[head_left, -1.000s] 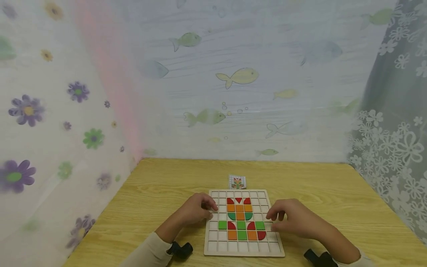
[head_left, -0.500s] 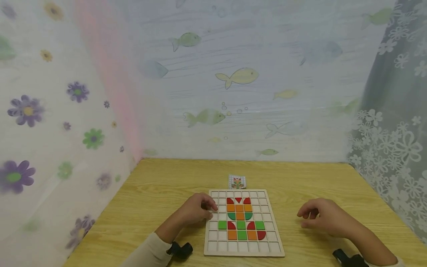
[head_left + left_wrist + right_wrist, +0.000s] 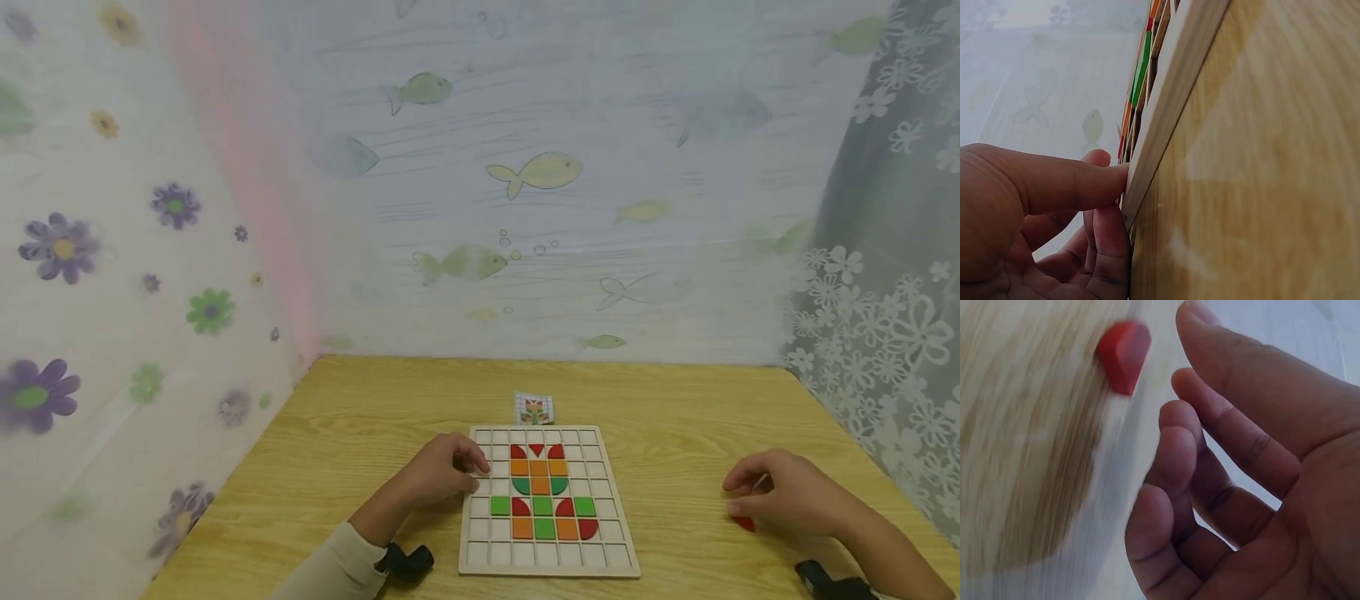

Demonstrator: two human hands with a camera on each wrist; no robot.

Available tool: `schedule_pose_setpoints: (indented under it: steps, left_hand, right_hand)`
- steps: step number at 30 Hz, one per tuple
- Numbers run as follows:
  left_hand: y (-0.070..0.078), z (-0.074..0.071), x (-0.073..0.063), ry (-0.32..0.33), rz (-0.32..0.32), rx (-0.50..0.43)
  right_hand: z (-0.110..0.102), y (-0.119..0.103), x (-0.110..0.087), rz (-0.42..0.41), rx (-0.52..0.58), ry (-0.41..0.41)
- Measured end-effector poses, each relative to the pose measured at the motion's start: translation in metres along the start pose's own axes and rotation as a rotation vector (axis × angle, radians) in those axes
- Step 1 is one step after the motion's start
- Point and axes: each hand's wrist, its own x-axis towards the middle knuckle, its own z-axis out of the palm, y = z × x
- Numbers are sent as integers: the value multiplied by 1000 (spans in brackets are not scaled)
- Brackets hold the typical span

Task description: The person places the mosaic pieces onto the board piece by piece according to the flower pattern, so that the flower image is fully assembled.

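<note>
The wooden grid board (image 3: 551, 561) lies flat on the table with red, orange, light green and dark green tiles in its squares. My left hand (image 3: 438, 471) holds the board's left edge. In the left wrist view the thumb (image 3: 1079, 183) presses against the rim, with curled fingers beside it. Off to the right, my right hand (image 3: 791, 492) is low over the table, its fingers loosely bent and thumb apart. A red rounded tile (image 3: 1125, 356) lies on the table just beyond those fingertips, not gripped; the hand partly covers it in the head view.
A small pattern card (image 3: 533, 409) lies behind the board, printed with a coloured figure on a grid. The wooden table (image 3: 390, 400) meets a fish-patterned curtain (image 3: 555, 250) at the back. Flowered curtains hang at both sides. Black straps with devices sit at both wrists.
My right hand has moved from the board's right edge out to the right, and a red tile now shows under it. The left hand and the board have stayed put.
</note>
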Motion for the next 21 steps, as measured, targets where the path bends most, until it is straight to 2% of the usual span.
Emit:
schedule_pose_setpoints:
  steps: [7,13,21]
  left_hand:
    - [-1,0,1,2,-3,11]
    - [-1,1,1,0,1,5]
    - [-2,1,1,-1,-7,1]
  right_hand:
    - [-5,13,-5,2,77,-70]
    - [-5,15,-6,-9,139,-124]
    - [-4,11,-4,-39,121,-160]
